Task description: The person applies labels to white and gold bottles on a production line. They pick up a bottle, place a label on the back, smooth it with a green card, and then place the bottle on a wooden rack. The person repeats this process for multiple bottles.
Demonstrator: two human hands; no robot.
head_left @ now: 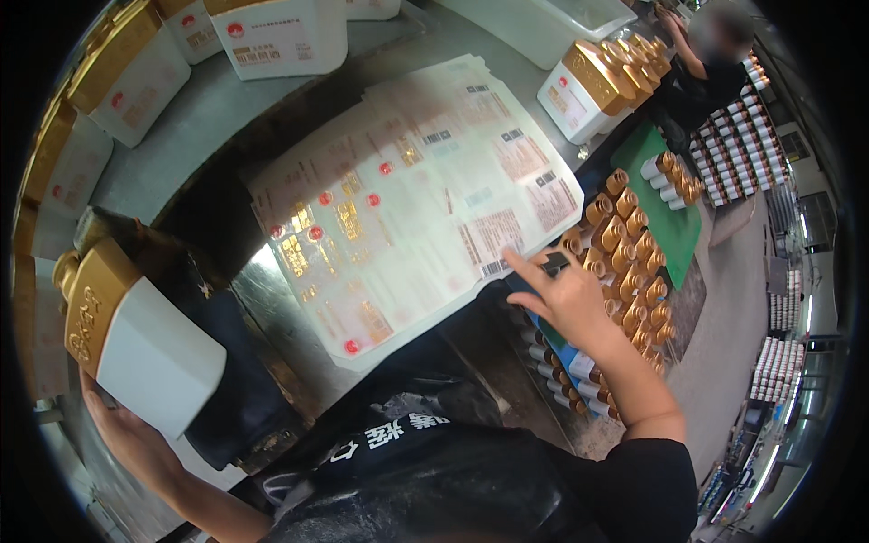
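A white bottle with a gold embossed shoulder and cap lies tilted at the left, its white side facing up without a label. My left hand holds it from below, with most fingers hidden behind it. In the middle lies a stack of translucent sheets printed with red round marks, gold blocks and small dark text. My right hand is at the near right edge of that stack. Its index finger reaches onto the top sheet, the thumb stands apart, and a black band circles one finger.
Labelled white-and-gold bottles stand along the metal table at the far left. More bottles stand beyond the sheets, near a white tub. Several rows of gold-topped bottles fill the right. Another person works at the far right.
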